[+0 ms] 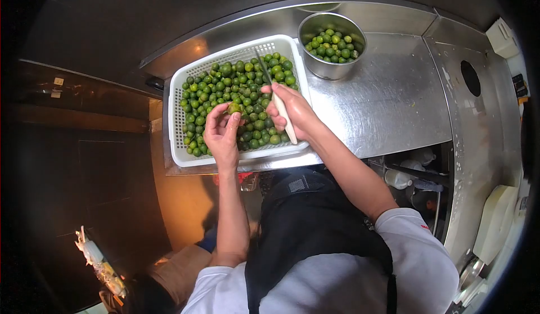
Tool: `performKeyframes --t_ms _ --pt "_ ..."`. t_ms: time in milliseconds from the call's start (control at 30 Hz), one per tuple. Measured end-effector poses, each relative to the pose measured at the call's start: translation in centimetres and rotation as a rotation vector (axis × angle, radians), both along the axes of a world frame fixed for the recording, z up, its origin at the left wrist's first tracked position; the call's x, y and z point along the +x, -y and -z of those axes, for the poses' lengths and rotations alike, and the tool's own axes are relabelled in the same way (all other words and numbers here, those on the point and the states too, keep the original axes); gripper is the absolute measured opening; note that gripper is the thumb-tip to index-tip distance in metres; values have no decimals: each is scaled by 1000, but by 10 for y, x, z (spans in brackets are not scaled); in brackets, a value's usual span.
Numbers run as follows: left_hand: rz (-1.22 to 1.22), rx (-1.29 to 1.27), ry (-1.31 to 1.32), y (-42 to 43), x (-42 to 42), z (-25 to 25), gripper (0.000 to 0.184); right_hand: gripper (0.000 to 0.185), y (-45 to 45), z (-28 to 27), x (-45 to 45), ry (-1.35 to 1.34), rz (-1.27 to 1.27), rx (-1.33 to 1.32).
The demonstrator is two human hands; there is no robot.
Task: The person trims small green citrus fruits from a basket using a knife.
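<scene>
A white perforated basket [175,111] full of small green limes [225,83] sits on the steel counter. Over its middle, my left hand [224,131] pinches one yellowish-green lime [234,107] between thumb and fingers. My right hand [291,110] is wrapped round the pale handle of a knife [284,115], above the basket's right side. The knife's thin dark blade points up and left over the limes, apart from the lime in my left hand. Right of the basket stands a round steel pot [332,69] holding more green limes [332,45].
The steel counter [388,95] extends right to a surface with a dark oval hole [471,78]. Below it, a shelf holds white bottles [397,178]. Another person's leg [183,272] is at the lower left. A white board [495,224] stands at the right.
</scene>
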State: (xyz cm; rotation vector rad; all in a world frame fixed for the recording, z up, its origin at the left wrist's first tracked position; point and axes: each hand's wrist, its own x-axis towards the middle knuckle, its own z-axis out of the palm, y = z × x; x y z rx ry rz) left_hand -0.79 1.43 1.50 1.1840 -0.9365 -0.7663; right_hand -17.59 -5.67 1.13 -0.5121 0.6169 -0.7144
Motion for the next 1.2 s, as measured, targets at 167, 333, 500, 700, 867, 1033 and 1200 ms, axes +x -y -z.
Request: performKeyframes --t_ms 167,333,500,700,867,1033,1200 --pt "15 19 45 1 0 0 24 31 1 1 -2 3 90 113" --pt "43 3 -24 8 -5 7 19 34 5 10 1 11 92 87" --pt "23 37 -148 14 -7 9 15 35 0 3 3 26 103 78" --pt "-60 27 -178 32 -4 16 18 33 1 1 3 9 88 97" --pt "-438 -55 664 35 26 -9 28 32 2 8 5 -26 88 65" --pt "-447 -69 42 52 38 -34 28 29 6 12 3 -13 53 123" --pt "-176 -184 519 86 -41 -125 41 32 6 2 0 -46 27 126"
